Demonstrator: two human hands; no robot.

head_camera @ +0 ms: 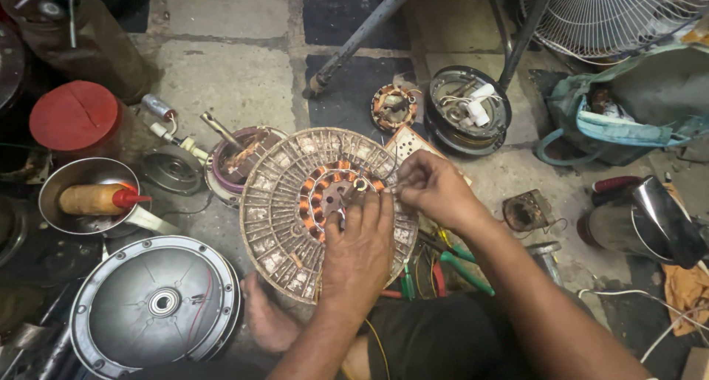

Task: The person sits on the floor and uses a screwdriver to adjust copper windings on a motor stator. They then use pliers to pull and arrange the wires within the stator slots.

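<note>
A round ceiling-fan stator (284,217) with a slotted grey core and a ring of copper coils around its hub stands tilted on the floor in front of me. My left hand (360,251) lies flat on its lower right part, fingers reaching the coils. My right hand (432,188) comes from the right and pinches a thin wire at the coil ring's right edge. My bare foot (266,317) props the stator from below.
A grey round motor cover (155,306) lies at lower left. A steel bowl (70,177) holds a red-tipped bottle (100,199). Behind the stator are another wound core (240,158), a small stator (394,107) and a black housing (469,110). Green-handled pliers (458,265) lie right.
</note>
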